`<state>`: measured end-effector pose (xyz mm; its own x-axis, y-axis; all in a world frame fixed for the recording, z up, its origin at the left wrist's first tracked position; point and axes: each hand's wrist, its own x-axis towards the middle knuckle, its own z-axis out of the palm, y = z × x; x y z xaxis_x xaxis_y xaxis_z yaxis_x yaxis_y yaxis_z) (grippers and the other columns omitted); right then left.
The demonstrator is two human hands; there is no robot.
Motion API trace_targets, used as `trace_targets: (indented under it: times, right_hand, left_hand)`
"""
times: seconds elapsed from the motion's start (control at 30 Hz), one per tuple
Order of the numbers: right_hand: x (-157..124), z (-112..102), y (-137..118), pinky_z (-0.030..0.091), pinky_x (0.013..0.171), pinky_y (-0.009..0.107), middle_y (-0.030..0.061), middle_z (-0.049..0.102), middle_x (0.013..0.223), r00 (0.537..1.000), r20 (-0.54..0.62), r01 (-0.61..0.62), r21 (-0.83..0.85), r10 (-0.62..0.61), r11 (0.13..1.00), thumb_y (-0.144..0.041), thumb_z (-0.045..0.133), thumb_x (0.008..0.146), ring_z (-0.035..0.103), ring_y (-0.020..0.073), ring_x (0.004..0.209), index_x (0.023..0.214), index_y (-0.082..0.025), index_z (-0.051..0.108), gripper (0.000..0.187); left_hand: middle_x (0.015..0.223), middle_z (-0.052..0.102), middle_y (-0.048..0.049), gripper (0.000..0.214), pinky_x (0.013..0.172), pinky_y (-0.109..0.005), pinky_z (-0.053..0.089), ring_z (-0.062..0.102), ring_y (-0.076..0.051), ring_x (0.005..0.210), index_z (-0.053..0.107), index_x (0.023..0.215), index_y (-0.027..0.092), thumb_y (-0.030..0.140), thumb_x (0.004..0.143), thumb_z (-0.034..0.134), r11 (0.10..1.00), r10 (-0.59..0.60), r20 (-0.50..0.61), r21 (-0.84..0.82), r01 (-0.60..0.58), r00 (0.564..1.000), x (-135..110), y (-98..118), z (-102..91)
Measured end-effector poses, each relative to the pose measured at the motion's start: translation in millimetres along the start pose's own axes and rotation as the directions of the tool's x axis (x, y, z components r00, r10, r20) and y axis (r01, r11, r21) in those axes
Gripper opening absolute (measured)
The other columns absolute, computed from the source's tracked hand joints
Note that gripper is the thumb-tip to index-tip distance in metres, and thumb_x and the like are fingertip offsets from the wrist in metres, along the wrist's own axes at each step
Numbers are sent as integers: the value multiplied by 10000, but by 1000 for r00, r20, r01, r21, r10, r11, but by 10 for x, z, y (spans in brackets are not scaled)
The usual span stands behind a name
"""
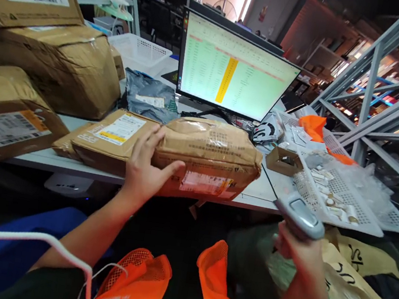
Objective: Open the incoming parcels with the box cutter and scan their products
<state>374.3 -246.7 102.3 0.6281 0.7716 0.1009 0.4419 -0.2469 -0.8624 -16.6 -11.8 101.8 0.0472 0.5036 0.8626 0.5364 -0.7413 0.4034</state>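
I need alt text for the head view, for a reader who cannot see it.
A person's left hand grasps the left end of a taped cardboard box while the right hand holds a grey scanner. Behind the box stands a monitor showing a spreadsheet; more boxes are at left.

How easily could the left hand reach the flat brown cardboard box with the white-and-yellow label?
Probably yes, easily: the left hand is right beside that box, whose top looks uncovered, though it may need to leave the bulging, taped brown cardboard parcel.
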Motion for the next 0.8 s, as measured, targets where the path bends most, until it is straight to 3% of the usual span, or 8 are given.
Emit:
trace_targets:
  times: [0.07, 0.23, 0.4, 0.5, 0.53, 0.6, 0.67, 0.8]
  right_hand:
    - [472, -75, 110, 563, 523, 326, 57, 702, 611, 986, -64, -161, -63, 157, 985, -521, 876, 690, 686, 247, 573, 1064, -125, 770, 555]
    - [1580, 76, 294, 599, 644, 379, 112, 758, 779, 946, 35, -317, -99, 322, 943, -438, 800, 677, 728, 271, 725, 999, -136, 713, 450]
    - [1945, 99, 451, 547, 981, 536, 220, 769, 959, 948, -122, -319, -284, 296, 904, -400, 846, 630, 689, 426, 1146, 798, -165, 713, 318]
    - [2004, 227, 392, 466, 1072, 600, 268, 747, 1072, 966, -233, -219, -516, 110, 828, -453, 757, 756, 651, 458, 1196, 872, -140, 759, 334]
    - [2038, 357, 322, 476, 1069, 575, 265, 742, 1107, 980, -200, -121, -593, -1, 796, -468, 678, 834, 663, 430, 1175, 939, -129, 772, 367]
    - [2155, 761, 117, 516, 1035, 476, 225, 744, 1148, 980, -5, 144, -664, -197, 734, -442, 526, 946, 689, 347, 1118, 1061, -129, 777, 417]
    - [2338, 1292, -122, 525, 1029, 384, 175, 750, 1181, 932, 222, 361, -613, -285, 702, -392, 496, 976, 690, 281, 1118, 1120, -151, 777, 397]
    - [2760, 2235, -417, 453, 1140, 352, 169, 660, 1423, 875, 362, 482, -583, -322, 654, -320, 552, 974, 597, 267, 1324, 1327, -137, 711, 428]
  left_hand:
    - [1536, 555, -175, 776, 1224, -536, 456, 552, -355, 1435, 493, 1525, 251, 485, 880, 855, 998, 61, -9, 5, -61, 998, -101, 75, -57]
    - [1526, 555, -190, 814, 1151, -520, 532, 580, -359, 1408, 475, 1534, 267, 393, 851, 899, 992, 124, 4, 3, -124, 992, -254, 211, -187]
    - [1506, 576, -177, 882, 1068, -539, 603, 638, -369, 1337, 469, 1538, 324, 361, 793, 941, 993, 121, 24, 14, -121, 992, -394, 217, -280]
    - [1511, 585, -153, 972, 1003, -542, 646, 666, -368, 1294, 442, 1581, 380, 322, 756, 951, 995, 94, 28, 30, -94, 995, -512, 171, -313]
    - [1532, 573, -140, 1022, 971, -546, 663, 676, -371, 1275, 419, 1606, 406, 301, 739, 949, 996, 85, 34, 32, -86, 996, -549, 159, -324]
    - [1600, 519, -93, 1130, 887, -567, 697, 706, -387, 1211, 370, 1636, 469, 262, 683, 941, 997, 66, 50, 39, -68, 997, -607, 147, -351]
    - [1659, 446, -14, 1220, 792, -601, 719, 730, -414, 1130, 348, 1638, 519, 256, 597, 929, 998, 42, 68, 45, -45, 997, -640, 154, -383]
    - [1644, 410, 130, 1399, 646, -659, 709, 741, -481, 986, 366, 1610, 575, 261, 365, 923, 999, -9, 74, 53, 5, 997, -682, 182, -427]
